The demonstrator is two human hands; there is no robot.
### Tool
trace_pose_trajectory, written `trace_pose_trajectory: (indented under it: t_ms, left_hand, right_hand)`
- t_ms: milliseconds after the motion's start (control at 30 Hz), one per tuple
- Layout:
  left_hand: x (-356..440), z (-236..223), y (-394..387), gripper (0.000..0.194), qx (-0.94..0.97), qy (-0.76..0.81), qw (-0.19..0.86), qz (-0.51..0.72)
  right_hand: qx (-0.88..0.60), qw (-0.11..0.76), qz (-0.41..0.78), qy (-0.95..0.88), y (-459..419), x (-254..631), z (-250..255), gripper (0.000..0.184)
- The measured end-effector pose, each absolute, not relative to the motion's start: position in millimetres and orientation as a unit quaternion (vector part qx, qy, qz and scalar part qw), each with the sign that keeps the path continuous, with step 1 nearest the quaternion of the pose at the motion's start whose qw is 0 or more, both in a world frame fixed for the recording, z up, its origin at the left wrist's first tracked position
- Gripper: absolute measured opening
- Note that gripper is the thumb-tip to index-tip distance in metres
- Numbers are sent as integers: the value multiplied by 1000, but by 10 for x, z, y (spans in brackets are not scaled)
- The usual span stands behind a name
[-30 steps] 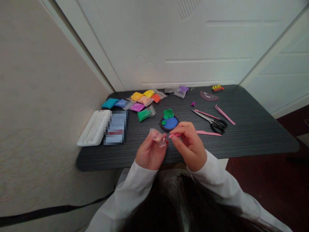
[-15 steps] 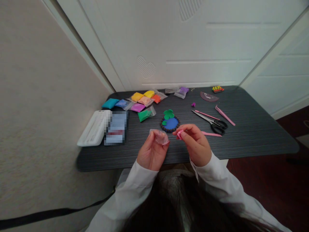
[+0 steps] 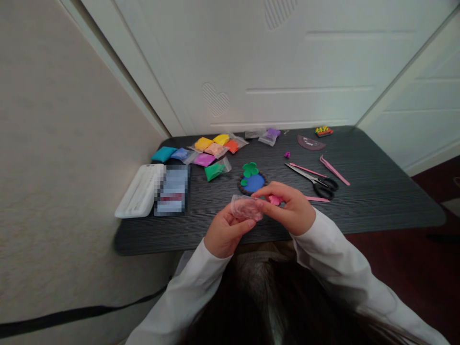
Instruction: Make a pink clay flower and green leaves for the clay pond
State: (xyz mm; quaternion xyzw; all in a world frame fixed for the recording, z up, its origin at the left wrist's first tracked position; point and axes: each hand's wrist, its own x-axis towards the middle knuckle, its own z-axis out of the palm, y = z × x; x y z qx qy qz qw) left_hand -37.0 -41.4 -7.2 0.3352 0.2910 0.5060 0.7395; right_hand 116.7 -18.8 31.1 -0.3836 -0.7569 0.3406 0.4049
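Note:
My left hand (image 3: 224, 232) is closed around a small clear plastic bag (image 3: 246, 208), its thumb lying along the near side. The thumb and forefinger of my right hand (image 3: 294, 211) meet the bag's right edge. A lump of pink clay (image 3: 275, 200) shows between the fingers of that same hand, partly hidden. Just beyond both hands lies a round blue clay piece (image 3: 256, 183) with a dark beaded rim. Green clay leaves (image 3: 250, 169) sit on its far left part, and my right fingers cover some of its near edge from view.
Bags of coloured clay, including a green one (image 3: 214, 171), lie at the back left. A white case (image 3: 141, 191) stands at the left. To the right are scissors (image 3: 312, 178), pink tweezers (image 3: 335, 170), pink tools (image 3: 318, 199) and a small purple piece (image 3: 287, 155).
My right hand has moved left to the bag, and the pink clay now sits deeper among its fingers. My left hand has turned, bringing its thumb over the bag.

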Motion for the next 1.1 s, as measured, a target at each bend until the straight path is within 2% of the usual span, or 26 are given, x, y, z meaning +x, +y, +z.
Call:
trace_pose_trajectory:
  t_ms: [133,267,567,800,900,1100]
  left_hand:
    - [-389,-83,-423,18,358,309,741,477]
    - [-401,-76,-433,24,393,336,745,422]
    - [-436,-15,-362,8,525,411,653,359]
    - [-409,-51,-373,14,483,437,628,426]
    - [-405,-63,-371,11,478,414,636,442]
    - [-357,-64,-376,13,370,334,668,553]
  right_hand:
    - [-402,387,328,-762,-114,1171,306,11]
    - [-422,372,309,-767,-108,1133,284,13]
    - [-400,384,254,-793,-82,1068,237,14]
    - [-423,404,243,-774,-72,1066,197,15]
    - [-425,418,242,-766,-69,1065,199,15]
    - [-423,433,248,-756,-38,1051,190,16]
